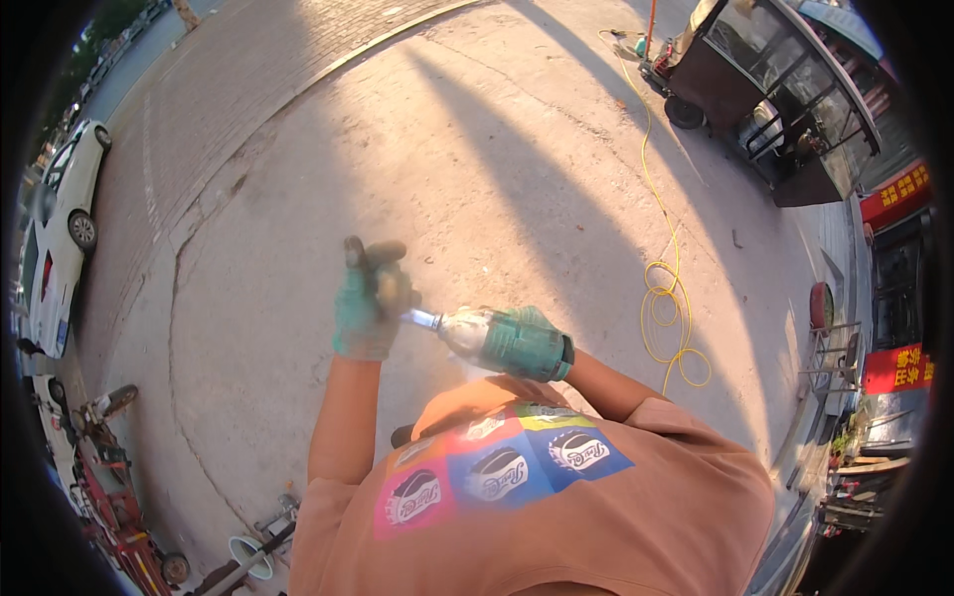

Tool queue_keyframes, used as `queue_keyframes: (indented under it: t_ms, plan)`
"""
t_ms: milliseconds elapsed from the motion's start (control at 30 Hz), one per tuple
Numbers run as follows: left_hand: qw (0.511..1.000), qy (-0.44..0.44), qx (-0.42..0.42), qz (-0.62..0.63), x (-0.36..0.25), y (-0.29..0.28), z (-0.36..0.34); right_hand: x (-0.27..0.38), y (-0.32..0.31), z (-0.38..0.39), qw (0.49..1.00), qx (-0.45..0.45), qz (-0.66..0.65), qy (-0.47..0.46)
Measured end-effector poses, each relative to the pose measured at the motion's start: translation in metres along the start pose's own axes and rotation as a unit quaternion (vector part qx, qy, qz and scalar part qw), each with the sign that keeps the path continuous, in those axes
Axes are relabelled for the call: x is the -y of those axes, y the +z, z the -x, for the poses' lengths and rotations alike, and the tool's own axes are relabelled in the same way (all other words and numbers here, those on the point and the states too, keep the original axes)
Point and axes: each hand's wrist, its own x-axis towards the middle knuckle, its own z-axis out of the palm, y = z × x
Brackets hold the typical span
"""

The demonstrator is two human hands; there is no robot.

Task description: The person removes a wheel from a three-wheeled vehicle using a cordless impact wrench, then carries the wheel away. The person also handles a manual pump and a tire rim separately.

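A: Here, what does each of your hands hold?

B: My left hand (366,316), in a green glove, is closed around a dark handle (373,254) whose top sticks up above my fist. My right hand (527,343), gloved the same, is wrapped around the body of a silvery tool (465,331).

A: And where does the tool lie relative to your fingers?

B: Its narrow metal tip (422,319) points left and meets my left fist, just below the handle; its thicker end sits inside my right palm. The fingers of both hands are curled shut around what they hold. Whether the tip actually enters the piece in my left hand, I cannot tell; the glare blurs that spot.

A: Surroundings?

B: Concrete ground (477,169) below, a coiled yellow hose (668,310) to my right, a white car (60,233) far left, a dark cart (770,89) at upper right.
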Motion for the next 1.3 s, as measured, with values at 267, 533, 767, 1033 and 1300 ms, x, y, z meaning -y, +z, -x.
queue_keyframes:
  t_ms: [267,533,767,1033,1300]
  plan:
    - [0.973,-0.035,-0.180,0.137,-0.012,0.059,-0.218,-0.126,-0.098,-0.116,0.997,-0.047,-0.027,0.057]
    - [0.959,-0.150,0.085,0.227,-0.013,0.051,-0.441,-0.235,-0.188,-0.222,0.681,-0.123,-0.664,0.282]
    - [0.936,-0.260,0.131,0.196,0.020,0.095,-0.651,-0.319,-0.293,-0.315,0.969,-0.161,0.007,0.188]
    - [0.926,-0.296,0.228,-0.059,0.061,0.193,-0.866,-0.419,-0.445,-0.392,0.910,-0.226,0.126,0.325]
    - [0.818,-0.294,0.413,-0.271,0.068,0.258,-1.105,-0.619,-0.575,-0.474,0.949,-0.176,0.117,0.234]
